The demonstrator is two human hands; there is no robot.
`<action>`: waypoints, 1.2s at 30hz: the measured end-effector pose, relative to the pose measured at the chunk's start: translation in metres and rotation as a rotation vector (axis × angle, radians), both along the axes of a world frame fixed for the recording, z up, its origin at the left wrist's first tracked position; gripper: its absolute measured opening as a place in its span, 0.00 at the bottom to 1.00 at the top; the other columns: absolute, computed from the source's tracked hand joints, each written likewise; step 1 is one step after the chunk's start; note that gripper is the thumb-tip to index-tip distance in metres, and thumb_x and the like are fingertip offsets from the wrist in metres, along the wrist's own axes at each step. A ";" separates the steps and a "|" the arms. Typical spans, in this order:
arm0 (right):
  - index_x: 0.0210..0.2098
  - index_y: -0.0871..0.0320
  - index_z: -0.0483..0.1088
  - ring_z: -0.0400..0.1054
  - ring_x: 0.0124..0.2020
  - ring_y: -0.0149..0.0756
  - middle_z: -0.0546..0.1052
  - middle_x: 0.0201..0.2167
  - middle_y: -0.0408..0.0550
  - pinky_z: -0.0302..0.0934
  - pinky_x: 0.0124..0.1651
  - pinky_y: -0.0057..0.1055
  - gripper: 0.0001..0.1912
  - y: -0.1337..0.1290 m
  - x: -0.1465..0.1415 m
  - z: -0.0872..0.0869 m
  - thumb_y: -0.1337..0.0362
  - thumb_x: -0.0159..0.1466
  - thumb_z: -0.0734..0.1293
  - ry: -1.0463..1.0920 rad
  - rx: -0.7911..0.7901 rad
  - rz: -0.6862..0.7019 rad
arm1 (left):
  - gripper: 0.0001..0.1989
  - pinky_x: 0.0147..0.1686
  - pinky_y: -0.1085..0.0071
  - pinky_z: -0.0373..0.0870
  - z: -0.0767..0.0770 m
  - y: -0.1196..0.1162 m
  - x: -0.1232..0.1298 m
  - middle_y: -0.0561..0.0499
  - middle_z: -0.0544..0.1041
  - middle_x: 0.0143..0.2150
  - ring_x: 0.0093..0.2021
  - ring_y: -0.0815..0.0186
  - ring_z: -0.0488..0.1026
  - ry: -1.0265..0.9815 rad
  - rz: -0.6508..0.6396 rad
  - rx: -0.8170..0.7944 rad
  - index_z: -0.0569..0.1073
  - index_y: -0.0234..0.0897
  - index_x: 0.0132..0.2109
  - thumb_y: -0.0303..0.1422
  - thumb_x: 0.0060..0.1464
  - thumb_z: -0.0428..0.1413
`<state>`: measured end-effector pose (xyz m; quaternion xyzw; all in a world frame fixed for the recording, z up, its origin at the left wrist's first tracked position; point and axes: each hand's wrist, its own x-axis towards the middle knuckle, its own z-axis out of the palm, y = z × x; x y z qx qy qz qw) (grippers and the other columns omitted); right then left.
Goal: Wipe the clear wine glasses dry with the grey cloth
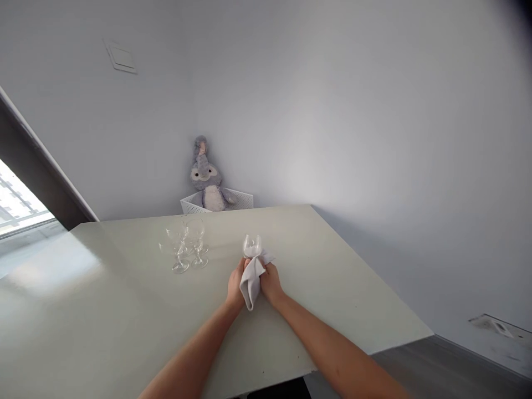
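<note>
Over the middle of the table, a clear stemmed glass (252,245) is held between my two hands, its bowl pointing away from me. A light grey cloth (251,281) wraps its lower part and hangs down toward me. My left hand (236,285) is closed around the glass's lower end, with the cloth against its fingers. On the other side my right hand (271,281) grips the cloth against the glass. The stem and most fingertips are hidden by the cloth. To the left stand several clear stemmed glasses (180,260), upright and close together.
The pale table (332,288) has its far edge near the wall and its right edge over a grey floor (411,366). Behind it, a grey plush toy (205,177) sits in a white perforated basket (245,200). A window (19,199) is at the left.
</note>
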<state>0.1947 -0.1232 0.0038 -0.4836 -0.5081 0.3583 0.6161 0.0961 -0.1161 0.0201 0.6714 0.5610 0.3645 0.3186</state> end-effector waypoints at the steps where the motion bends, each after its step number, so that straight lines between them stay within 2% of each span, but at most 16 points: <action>1: 0.32 0.59 0.71 0.65 0.32 0.38 0.73 0.27 0.48 0.59 0.35 0.32 0.16 -0.002 -0.001 0.001 0.56 0.60 0.57 -0.096 0.059 0.012 | 0.13 0.25 0.74 0.56 0.001 0.001 -0.001 0.54 0.68 0.22 0.25 0.67 0.67 0.032 0.016 0.027 0.64 0.39 0.30 0.38 0.57 0.40; 4: 0.36 0.58 0.71 0.62 0.40 0.41 0.72 0.36 0.50 0.57 0.42 0.35 0.11 -0.007 0.000 0.006 0.62 0.57 0.60 -0.390 0.206 0.004 | 0.17 0.23 0.75 0.53 0.006 0.004 -0.009 0.55 0.66 0.21 0.23 0.68 0.65 0.173 0.059 0.108 0.62 0.40 0.29 0.40 0.59 0.36; 7: 0.36 0.58 0.71 0.60 0.42 0.43 0.68 0.40 0.53 0.55 0.44 0.37 0.11 -0.015 0.003 0.010 0.66 0.56 0.60 -0.780 0.246 -0.014 | 0.16 0.23 0.74 0.50 0.013 0.012 -0.022 0.55 0.67 0.22 0.23 0.68 0.63 0.266 0.177 0.165 0.62 0.39 0.29 0.40 0.59 0.37; 9: 0.37 0.59 0.70 0.60 0.41 0.42 0.67 0.39 0.53 0.55 0.43 0.37 0.11 -0.020 0.001 0.012 0.64 0.56 0.62 -0.956 0.226 0.083 | 0.15 0.24 0.74 0.51 0.017 0.019 -0.032 0.54 0.68 0.24 0.24 0.68 0.64 0.274 0.273 0.250 0.62 0.39 0.30 0.39 0.59 0.38; 11: 0.40 0.58 0.70 0.60 0.40 0.41 0.67 0.39 0.52 0.56 0.43 0.36 0.15 -0.023 0.000 0.013 0.58 0.55 0.64 -1.011 0.211 0.276 | 0.13 0.27 0.73 0.53 0.022 0.024 -0.041 0.53 0.70 0.26 0.27 0.67 0.65 0.227 0.353 0.343 0.62 0.39 0.30 0.37 0.58 0.39; 13: 0.43 0.56 0.69 0.62 0.39 0.39 0.68 0.40 0.50 0.57 0.42 0.34 0.20 -0.022 0.002 0.015 0.52 0.55 0.64 -0.916 0.173 0.447 | 0.11 0.29 0.72 0.55 0.025 0.026 -0.047 0.52 0.70 0.28 0.30 0.66 0.66 0.142 0.388 0.406 0.62 0.39 0.30 0.36 0.58 0.40; 14: 0.43 0.55 0.69 0.62 0.38 0.37 0.68 0.39 0.49 0.58 0.41 0.32 0.20 -0.021 0.004 0.017 0.51 0.56 0.62 -0.823 0.143 0.476 | 0.11 0.31 0.72 0.56 0.025 0.026 -0.048 0.52 0.70 0.28 0.31 0.66 0.66 0.103 0.386 0.424 0.62 0.39 0.30 0.35 0.58 0.40; 15: 0.41 0.55 0.70 0.63 0.37 0.35 0.68 0.38 0.48 0.58 0.39 0.30 0.19 -0.018 0.006 0.019 0.50 0.58 0.60 -0.711 0.108 0.450 | 0.11 0.32 0.71 0.57 0.025 0.025 -0.048 0.52 0.70 0.29 0.32 0.65 0.66 0.074 0.368 0.435 0.62 0.39 0.31 0.34 0.57 0.40; 17: 0.37 0.56 0.71 0.62 0.32 0.31 0.68 0.35 0.47 0.58 0.34 0.28 0.18 -0.012 0.013 0.022 0.51 0.60 0.57 -0.484 0.044 0.304 | 0.09 0.34 0.70 0.59 0.022 0.021 -0.043 0.51 0.70 0.30 0.34 0.65 0.67 0.046 0.293 0.440 0.63 0.39 0.32 0.34 0.57 0.40; 19: 0.39 0.56 0.71 0.61 0.29 0.29 0.68 0.37 0.47 0.57 0.31 0.26 0.17 -0.007 0.017 0.024 0.51 0.59 0.60 -0.303 0.001 0.193 | 0.07 0.35 0.70 0.60 0.017 0.015 -0.033 0.51 0.70 0.31 0.35 0.64 0.68 0.044 0.175 0.402 0.63 0.39 0.38 0.33 0.56 0.42; 22: 0.43 0.55 0.69 0.60 0.26 0.27 0.68 0.40 0.46 0.57 0.29 0.25 0.20 -0.005 0.017 0.023 0.53 0.54 0.65 -0.117 -0.035 0.181 | 0.12 0.37 0.69 0.62 0.006 0.003 -0.013 0.51 0.71 0.35 0.37 0.65 0.69 0.034 -0.048 0.322 0.60 0.39 0.47 0.29 0.55 0.43; 24: 0.39 0.57 0.70 0.59 0.25 0.27 0.70 0.34 0.45 0.56 0.28 0.24 0.18 -0.005 0.014 0.020 0.53 0.54 0.64 -0.032 -0.057 0.155 | 0.15 0.41 0.69 0.63 -0.001 -0.003 -0.002 0.48 0.72 0.41 0.42 0.65 0.69 -0.008 -0.180 0.311 0.59 0.39 0.50 0.26 0.54 0.43; 26: 0.35 0.59 0.70 0.59 0.23 0.27 0.70 0.27 0.43 0.55 0.26 0.24 0.17 -0.004 0.013 0.017 0.53 0.54 0.64 0.015 -0.082 0.108 | 0.17 0.44 0.68 0.62 -0.006 -0.006 0.004 0.47 0.70 0.46 0.46 0.65 0.67 -0.051 -0.240 0.326 0.59 0.39 0.51 0.25 0.53 0.43; 28: 0.33 0.60 0.70 0.59 0.20 0.27 0.70 0.22 0.42 0.54 0.24 0.24 0.17 0.001 0.017 0.014 0.52 0.53 0.64 0.002 -0.118 0.040 | 0.19 0.45 0.67 0.62 -0.009 -0.006 0.006 0.47 0.68 0.48 0.49 0.64 0.65 -0.059 -0.227 0.340 0.59 0.40 0.51 0.24 0.52 0.44; 32: 0.30 0.63 0.71 0.57 0.16 0.28 0.66 0.14 0.40 0.52 0.21 0.24 0.18 0.028 0.045 0.008 0.52 0.51 0.64 -0.111 -0.234 -0.169 | 0.18 0.42 0.67 0.64 -0.013 0.001 0.003 0.48 0.65 0.48 0.48 0.64 0.64 -0.071 -0.099 0.301 0.62 0.40 0.49 0.25 0.50 0.47; 36: 0.28 0.63 0.70 0.60 0.15 0.29 0.67 0.14 0.41 0.52 0.21 0.24 0.15 0.062 0.085 0.001 0.56 0.50 0.64 -0.157 -0.287 -0.303 | 0.14 0.37 0.69 0.66 -0.015 0.006 0.000 0.49 0.66 0.44 0.44 0.65 0.66 -0.152 -0.059 0.207 0.67 0.39 0.42 0.23 0.47 0.46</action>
